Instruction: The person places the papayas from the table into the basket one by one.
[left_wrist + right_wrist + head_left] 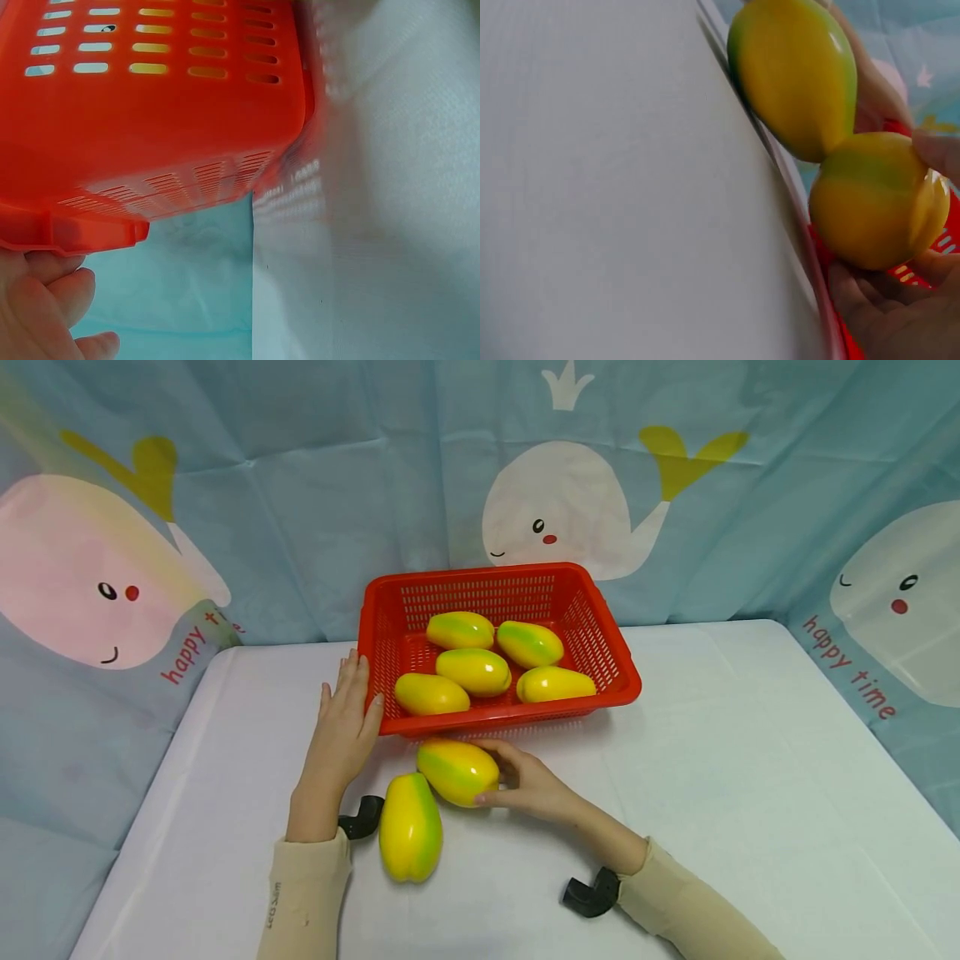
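A red plastic basket (pixel 480 718) holds several yellow-green papayas (pixel 472 672), glossy as if artificial. My left hand (pixel 343 718) lies along the basket's left rim, fingers extended and thumb by the front left corner. In the left wrist view, fingers (pixel 60 292) touch the underside of the rim. Just in front of the basket, my right hand (pixel 536 785) grips a papaya (pixel 456 772) by its right end, thumb on the near side and fingers on the far side. Another papaya (pixel 410 828) lies on the table to its left, touching it.
The white-covered table (pixel 750 777) runs up to a light blue curtain (pixel 315 527) printed with whales, close behind the basket. Black curved wrist pieces (pixel 592 893) sit at both wrists, the left one beside the loose papaya.
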